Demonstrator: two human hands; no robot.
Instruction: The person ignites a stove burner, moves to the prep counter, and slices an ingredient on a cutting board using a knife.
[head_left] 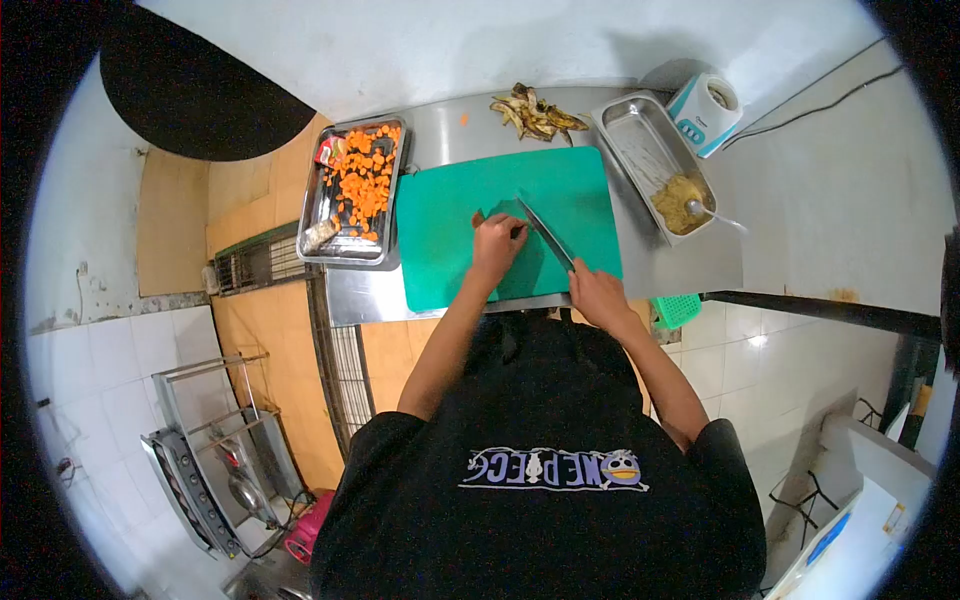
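My left hand (497, 247) is closed over a small reddish-brown piece of food (478, 217) on the green cutting board (440, 260). Only one end of that piece pokes out past the fingers, and its kind cannot be made out. In my right hand (598, 293) is the handle of a kitchen knife (547, 235). The blade slants up and left across the board, with its edge close beside my left fingertips. Whether the blade touches the food is hidden.
On the left, a metal tray (304, 225) holds chopped carrots (362, 190). Dark peelings (537, 114) lie behind the board. To the right are a metal pan (625, 135) with yellowish mash (678, 200) and a spoon, and a white-and-teal appliance (700, 118) with a cord.
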